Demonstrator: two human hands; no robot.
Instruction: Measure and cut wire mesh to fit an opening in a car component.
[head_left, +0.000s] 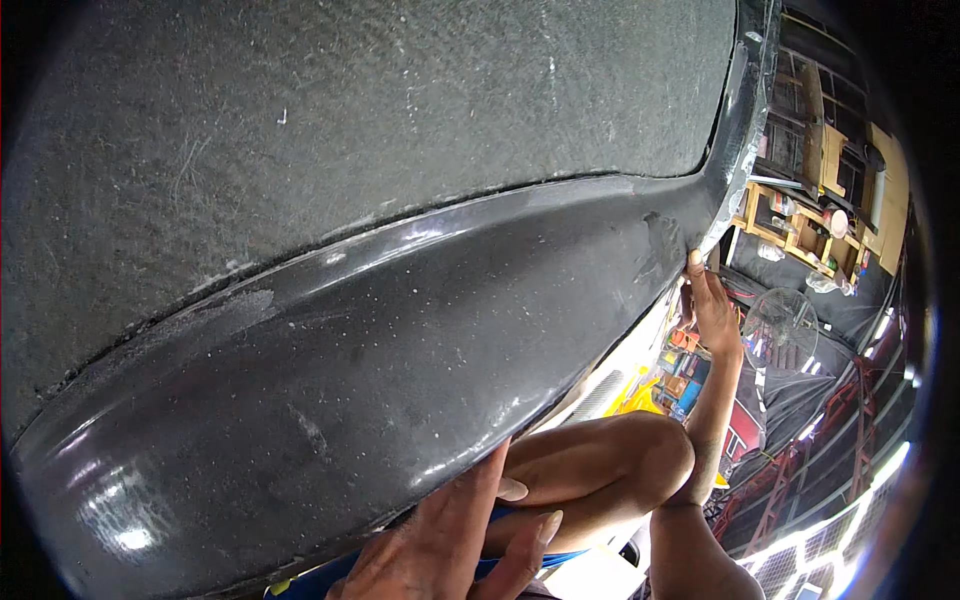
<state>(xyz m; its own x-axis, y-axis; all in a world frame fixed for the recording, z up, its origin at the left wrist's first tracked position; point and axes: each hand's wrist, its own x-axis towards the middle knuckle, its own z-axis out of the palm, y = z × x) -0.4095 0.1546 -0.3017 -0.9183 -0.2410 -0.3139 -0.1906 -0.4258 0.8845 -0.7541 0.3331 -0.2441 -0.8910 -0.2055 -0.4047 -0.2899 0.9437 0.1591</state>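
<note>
A large black curved panel (400, 330), glossy and speckled with pale dust, fills much of the view. It looks like a vehicle body part, though its exact kind cannot be told. At its right corner my right hand (712, 310) grips the edge, thumb on the near face and the other fingers mostly behind. My left hand (440, 540) is at the lower edge, some fingers hooked behind the panel and hidden. Its thumb stands away from the surface. Beyond the panel's curved seam lies a scuffed dark grey surface (400, 110) with scratches and light marks.
My bent knee (660, 455) is close under the panel, between my arms. Farther right are a fan (780, 315), a wooden shelf (810, 230) with bottles and jars, and dark sheeting (800, 385). Something bright yellow (645, 395) shows behind the panel's lower edge.
</note>
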